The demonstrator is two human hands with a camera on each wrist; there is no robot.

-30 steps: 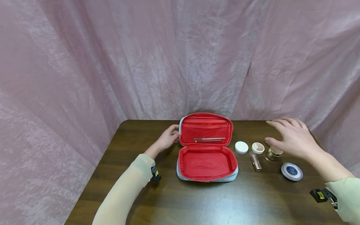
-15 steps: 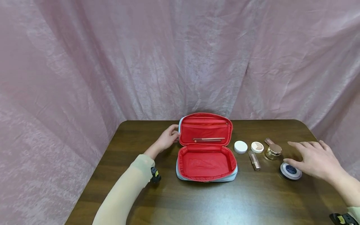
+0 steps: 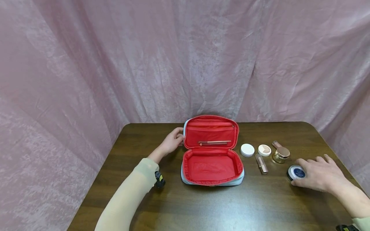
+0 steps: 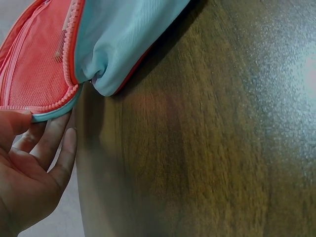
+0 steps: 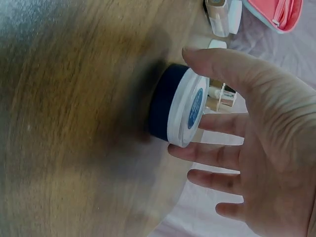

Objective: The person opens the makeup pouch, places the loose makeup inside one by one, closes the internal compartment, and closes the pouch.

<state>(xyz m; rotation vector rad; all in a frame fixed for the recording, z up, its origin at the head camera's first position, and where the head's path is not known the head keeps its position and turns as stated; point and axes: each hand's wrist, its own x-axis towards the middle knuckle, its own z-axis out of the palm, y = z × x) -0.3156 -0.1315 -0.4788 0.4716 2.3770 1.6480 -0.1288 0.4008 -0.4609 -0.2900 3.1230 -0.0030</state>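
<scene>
An unzipped cosmetic bag (image 3: pixel 214 170), light blue outside and red inside, stands with its lid raised. My left hand (image 3: pixel 173 141) pinches the left edge of that lid, thumb on the inner side and fingers behind, as the left wrist view shows. Two slim makeup brushes (image 3: pixel 215 142) sit in the lid's mesh pocket. At the right, my right hand (image 3: pixel 321 173) spreads its thumb and fingers around a round jar (image 5: pixel 180 106) with a dark blue base, a pale lid and a blue label. Thumb tip and middle fingertip lie right at opposite edges of the jar, which rests on the table.
Between bag and right hand lie a white round jar (image 3: pixel 247 150), a three-colour palette (image 3: pixel 264 150), a lipstick-like tube (image 3: pixel 261 164), a gold-lidded jar (image 3: pixel 281 154) and a small pinkish tube (image 3: pixel 276 144). A pink curtain (image 3: pixel 185 64) hangs behind the wooden table (image 3: pixel 202 208).
My right hand has moved from above the gold-lidded jar rightward and toward me, down around the blue-labelled jar. My left hand stays on the bag's lid.
</scene>
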